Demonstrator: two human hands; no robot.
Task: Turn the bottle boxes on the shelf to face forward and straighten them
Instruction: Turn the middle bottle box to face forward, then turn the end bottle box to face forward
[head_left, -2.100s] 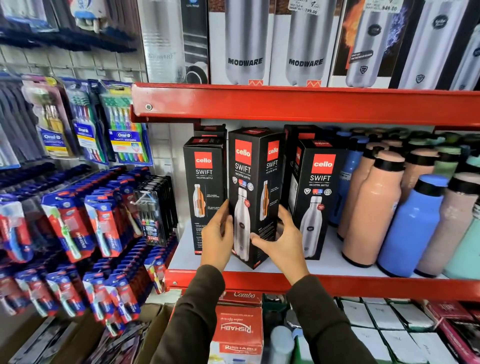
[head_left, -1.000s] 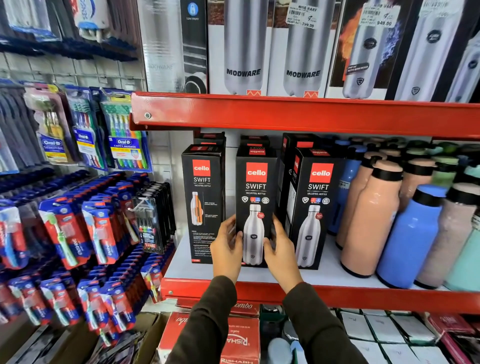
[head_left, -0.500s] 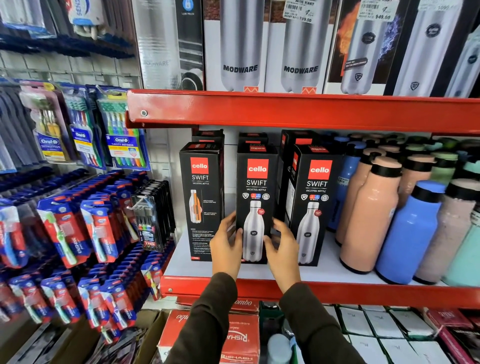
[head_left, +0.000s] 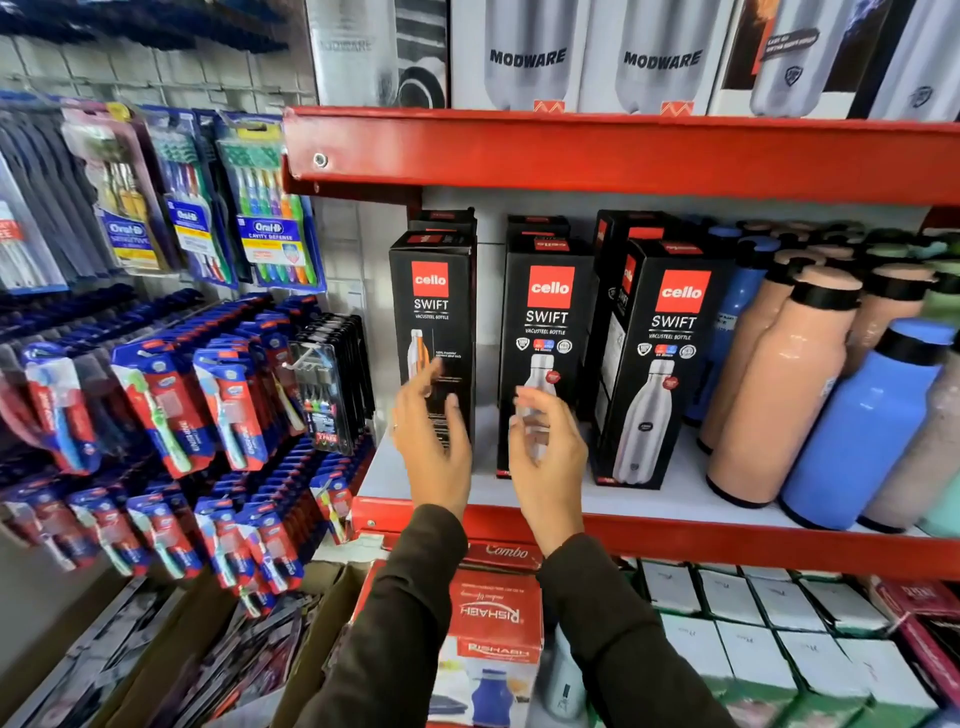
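Observation:
Three black "cello SWIFT" bottle boxes stand upright at the front of the white shelf (head_left: 675, 499). The left box (head_left: 434, 312) shows a side panel with an orange bottle picture. The middle box (head_left: 545, 312) faces forward with a steel bottle picture. The right box (head_left: 660, 364) is turned slightly, so its left side panel shows. My left hand (head_left: 431, 441) is open and blurred in front of the left box's lower part. My right hand (head_left: 548, 449) is open in front of the middle box, fingers apart, holding nothing. More black boxes stand behind.
Loose peach, blue and mint bottles (head_left: 779, 395) crowd the shelf's right side. A red shelf lip (head_left: 623, 156) runs overhead with boxed steel flasks above. Toothbrush packs (head_left: 218, 395) hang at left. Red and white boxes (head_left: 493, 618) sit below the shelf.
Both hands have let go of the middle box, which now faces forward, and have shifted left with fingers spread; the left hand now sits in front of the left box.

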